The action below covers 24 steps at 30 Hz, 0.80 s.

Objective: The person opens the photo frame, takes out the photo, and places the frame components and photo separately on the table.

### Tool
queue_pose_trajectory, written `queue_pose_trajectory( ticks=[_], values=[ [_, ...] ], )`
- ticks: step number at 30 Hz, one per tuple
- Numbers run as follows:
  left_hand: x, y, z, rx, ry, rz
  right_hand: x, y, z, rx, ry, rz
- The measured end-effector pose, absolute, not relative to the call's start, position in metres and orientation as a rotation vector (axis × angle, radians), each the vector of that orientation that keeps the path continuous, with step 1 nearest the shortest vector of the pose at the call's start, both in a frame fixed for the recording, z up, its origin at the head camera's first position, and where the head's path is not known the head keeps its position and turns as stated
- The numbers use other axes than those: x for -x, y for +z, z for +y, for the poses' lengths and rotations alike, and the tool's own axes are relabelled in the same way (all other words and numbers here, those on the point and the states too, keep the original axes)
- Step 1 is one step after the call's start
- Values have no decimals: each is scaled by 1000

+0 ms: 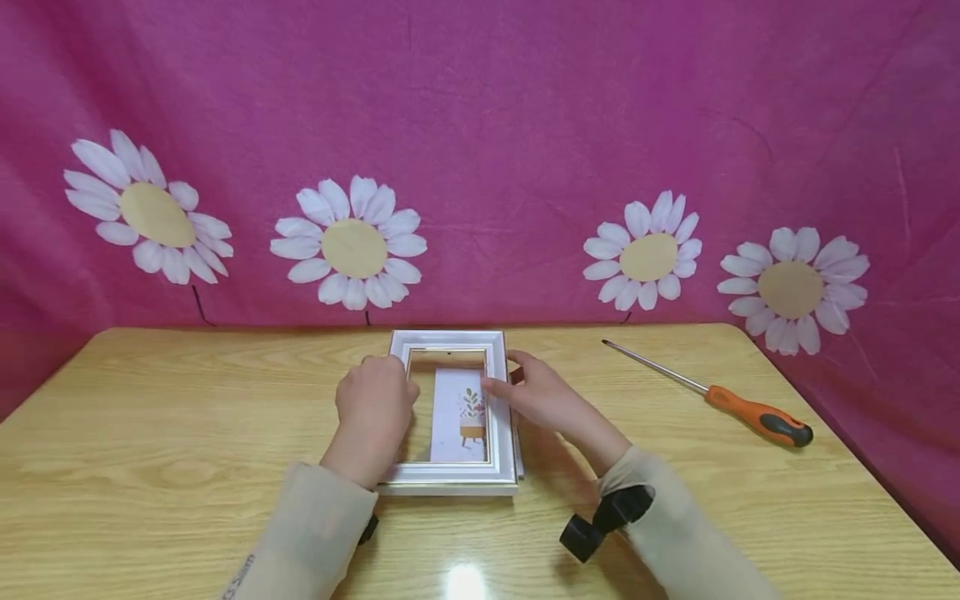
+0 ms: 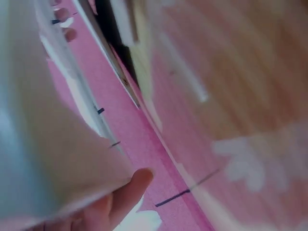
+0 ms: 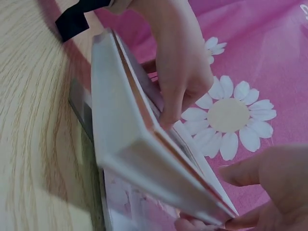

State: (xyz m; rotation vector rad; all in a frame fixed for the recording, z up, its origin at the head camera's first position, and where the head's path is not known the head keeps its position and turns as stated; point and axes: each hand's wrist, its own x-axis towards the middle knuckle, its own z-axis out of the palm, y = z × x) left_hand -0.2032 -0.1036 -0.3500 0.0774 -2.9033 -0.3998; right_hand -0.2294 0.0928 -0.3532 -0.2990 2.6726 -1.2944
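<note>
A white picture frame (image 1: 450, 475) with thin gold trim is held in both hands, tilted over the table in the right wrist view. My left hand (image 1: 372, 417) grips its left side, the fingers curled over the inner edge; that hand (image 3: 180, 60) comes from the top in the right wrist view. With the thumb on the front, my right hand (image 1: 551, 396) holds the right side, fingers partly hidden behind it. Through the opening shows a white card (image 1: 447, 417) printed with a potted plant. A flat grey-edged panel (image 3: 82, 108) lies under the frame.
A screwdriver (image 1: 750, 412) with an orange and black handle lies on the right of the wooden table (image 1: 150, 433). Behind the table hangs a magenta cloth (image 1: 495, 167) with large white daisies. Black camera straps (image 1: 622, 506) sit at the wrists.
</note>
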Motion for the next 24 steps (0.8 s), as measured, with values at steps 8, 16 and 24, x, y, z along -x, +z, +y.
queue_pose_trajectory(
  ticks=[8, 16, 24],
  values=[
    [205, -351, -115, 15, -265, -2914, 227, -353, 95, 348, -1416, 2596],
    [207, -352, -125, 40, -107, -2859, 228, -352, 94, 349, -1400, 2651],
    [201, -352, -146, 53, 32, -2832, 228, -351, 96, 424, -1243, 2810]
  ],
)
